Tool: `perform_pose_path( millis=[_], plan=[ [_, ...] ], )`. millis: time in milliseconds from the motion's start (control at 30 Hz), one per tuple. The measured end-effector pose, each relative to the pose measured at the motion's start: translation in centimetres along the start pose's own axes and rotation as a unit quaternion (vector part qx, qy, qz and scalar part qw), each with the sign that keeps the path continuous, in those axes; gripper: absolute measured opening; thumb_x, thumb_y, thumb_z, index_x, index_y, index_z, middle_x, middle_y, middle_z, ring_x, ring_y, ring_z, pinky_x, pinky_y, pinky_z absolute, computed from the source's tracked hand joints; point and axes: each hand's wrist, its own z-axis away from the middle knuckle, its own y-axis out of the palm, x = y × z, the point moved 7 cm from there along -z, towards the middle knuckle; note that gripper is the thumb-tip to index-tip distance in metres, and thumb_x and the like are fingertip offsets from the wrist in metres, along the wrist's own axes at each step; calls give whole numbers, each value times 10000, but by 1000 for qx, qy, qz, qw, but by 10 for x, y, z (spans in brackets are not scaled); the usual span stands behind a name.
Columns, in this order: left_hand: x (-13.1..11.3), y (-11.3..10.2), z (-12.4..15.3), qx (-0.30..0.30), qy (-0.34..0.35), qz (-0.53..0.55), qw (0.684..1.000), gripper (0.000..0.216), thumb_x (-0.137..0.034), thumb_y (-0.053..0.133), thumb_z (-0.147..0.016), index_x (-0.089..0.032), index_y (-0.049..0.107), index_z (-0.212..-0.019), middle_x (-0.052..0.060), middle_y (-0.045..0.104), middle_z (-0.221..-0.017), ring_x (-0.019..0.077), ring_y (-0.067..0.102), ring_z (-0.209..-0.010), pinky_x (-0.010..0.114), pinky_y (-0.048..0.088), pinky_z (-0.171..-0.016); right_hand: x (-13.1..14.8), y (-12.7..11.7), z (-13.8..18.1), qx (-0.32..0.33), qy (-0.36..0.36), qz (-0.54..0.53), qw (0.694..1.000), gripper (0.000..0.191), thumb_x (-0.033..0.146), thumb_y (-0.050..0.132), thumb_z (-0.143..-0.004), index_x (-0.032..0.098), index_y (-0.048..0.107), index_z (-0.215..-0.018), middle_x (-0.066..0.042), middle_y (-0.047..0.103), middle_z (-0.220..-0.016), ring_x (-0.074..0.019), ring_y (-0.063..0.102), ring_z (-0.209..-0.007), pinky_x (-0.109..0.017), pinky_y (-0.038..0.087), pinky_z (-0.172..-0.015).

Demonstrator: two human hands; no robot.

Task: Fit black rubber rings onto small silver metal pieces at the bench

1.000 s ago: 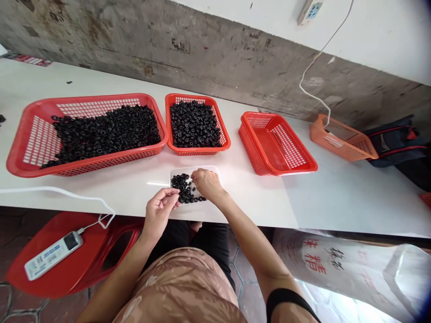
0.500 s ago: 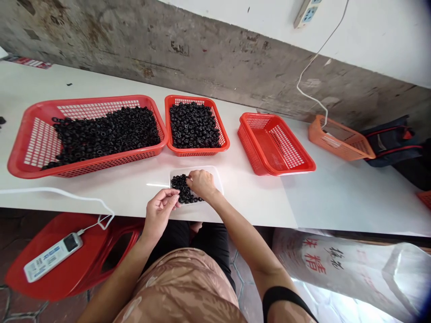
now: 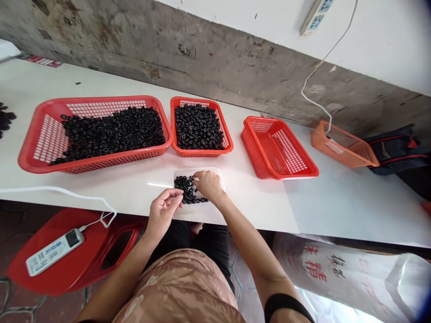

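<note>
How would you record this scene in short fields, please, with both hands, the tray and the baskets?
Left hand: at the near left of the shallow tray, grip unclear
Right hand: over the tray, fingertips at the black rings, grip unclear
Behind, left: large red basket, with black rings
Behind: smaller red basket, with black rings
Right: another red basket, then an orange basket
Red chair: bears a white device

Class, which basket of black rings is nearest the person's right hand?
The smaller, squarer red basket, behind the tray; the longer red basket lies farther left.
</note>
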Motion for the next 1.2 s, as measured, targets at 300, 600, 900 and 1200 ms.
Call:
perform_pose_path(
  millis=[300, 600, 900, 1200],
  plan=[
    [-3, 1, 1, 2, -2, 10, 1000, 241, -396, 698, -857, -185, 697, -972, 8, 675, -744, 149, 634, -684, 261, 473, -668, 4, 5, -1, 3, 13, -10, 1000, 273, 296, 582, -944, 175, 723, -1145, -158, 739, -1095, -297, 695, -1074, -381, 520, -916],
    [-6, 3, 2, 3, -5, 14, 1000, 255, -404, 693, -853, -173, 696, -961, 18, 676, -775, 149, 639, -679, 269, 492, -680, -1, 0, 2, 0, 24, -127, 992, 269, 206, 565, -894, 111, 730, -1083, -176, 753, -981, -285, 695, -1009, -371, 504, -892],
    [-9, 5, 2, 24, 29, 19, 999, 391, -360, 660, -908, -211, 652, -1269, 22, 642, -955, 130, 638, -760, 264, 521, -759, 10, 2, 38, 196, -75, -483, 850, 353, 490, 590, -848, 150, 687, -844, 34, 577, -485, -49, 293, -352, -192, 229, -366],
    [-18, 3, 4, 6, 38, 21, 999, 214, -346, 718, -851, -169, 698, -971, 24, 686, -842, 147, 654, -733, 261, 521, -710, 11, 1, 42, 162, -114, -491, 848, 425, 541, 569, -884, 150, 717, -964, 32, 602, -517, -63, 332, -353, -203, 262, -376]
  ],
)
